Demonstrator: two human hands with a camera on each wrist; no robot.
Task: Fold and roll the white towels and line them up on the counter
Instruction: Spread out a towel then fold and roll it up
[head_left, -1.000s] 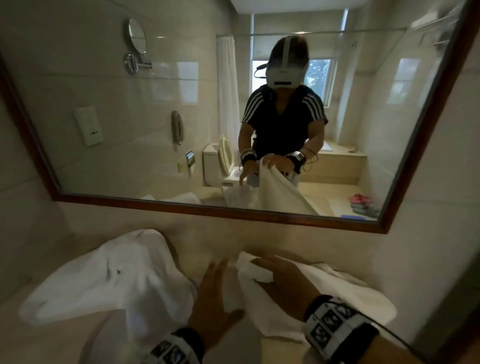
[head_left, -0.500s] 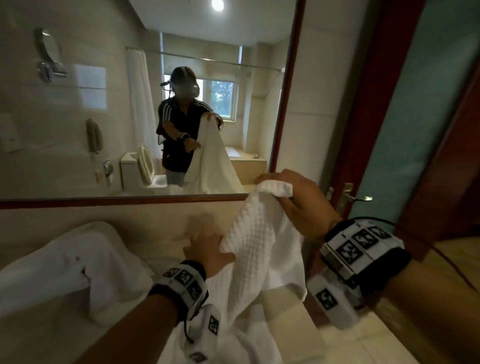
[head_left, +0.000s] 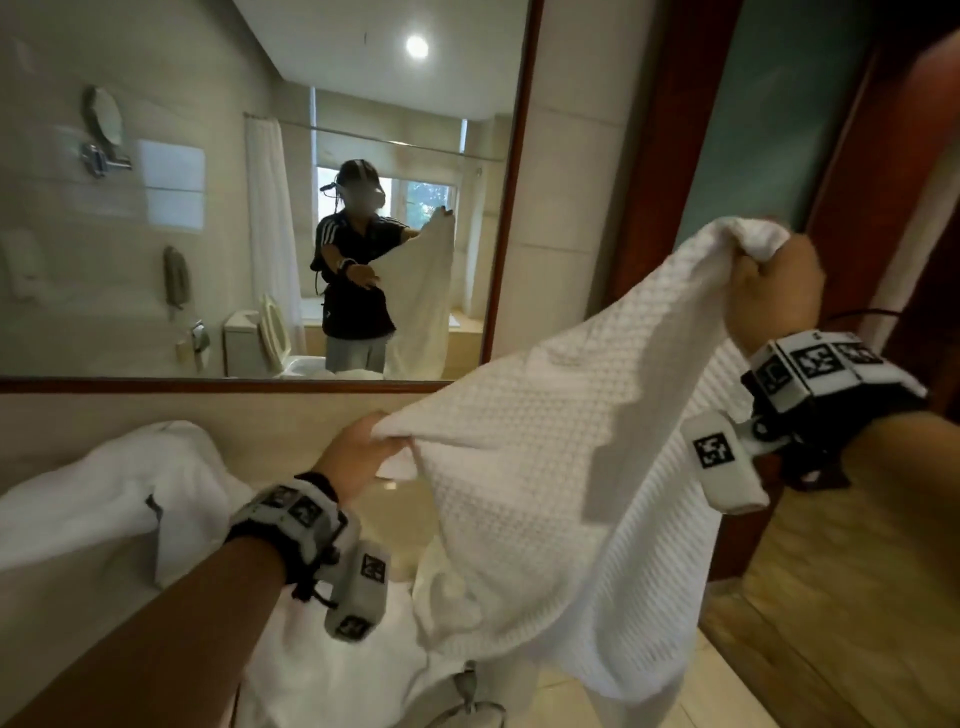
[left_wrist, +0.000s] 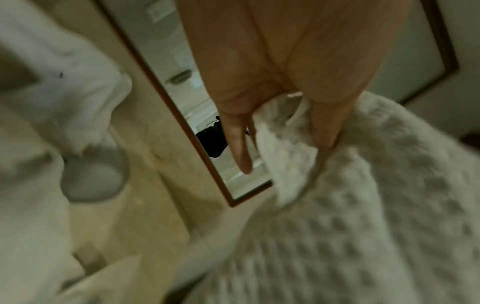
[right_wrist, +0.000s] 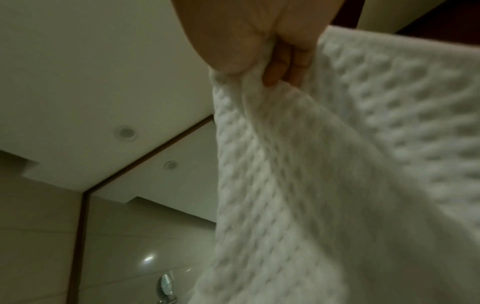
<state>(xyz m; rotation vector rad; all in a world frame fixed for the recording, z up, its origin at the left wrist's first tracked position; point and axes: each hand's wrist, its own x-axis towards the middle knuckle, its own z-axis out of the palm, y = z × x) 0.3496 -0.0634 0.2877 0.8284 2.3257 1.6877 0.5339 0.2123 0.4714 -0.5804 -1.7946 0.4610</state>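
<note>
A white waffle-weave towel (head_left: 540, 467) hangs spread in the air between my hands, above the right end of the beige counter (head_left: 400, 509). My right hand (head_left: 769, 280) grips one bunched corner high up at the right. My left hand (head_left: 363, 452) pinches the upper edge lower down at the centre. In the left wrist view the towel (left_wrist: 363, 205) is pinched by the thumb, while one finger (left_wrist: 239, 148) sticks out straight. In the right wrist view the fingers (right_wrist: 283, 67) curl round the towel (right_wrist: 324, 164). Its lower part drapes down past the counter's edge.
A second white towel (head_left: 114, 499) lies crumpled on the counter at the left, over a round basin (left_wrist: 93, 181). More white cloth (head_left: 332, 670) lies under my left forearm. A wood-framed mirror (head_left: 208, 208) runs behind the counter. A dark wooden door frame (head_left: 670, 156) stands at the right.
The right hand has lifted the towel corner from the counter up and to the right. The left hand has taken hold of the upper edge, and the towel now hangs spread between both hands.
</note>
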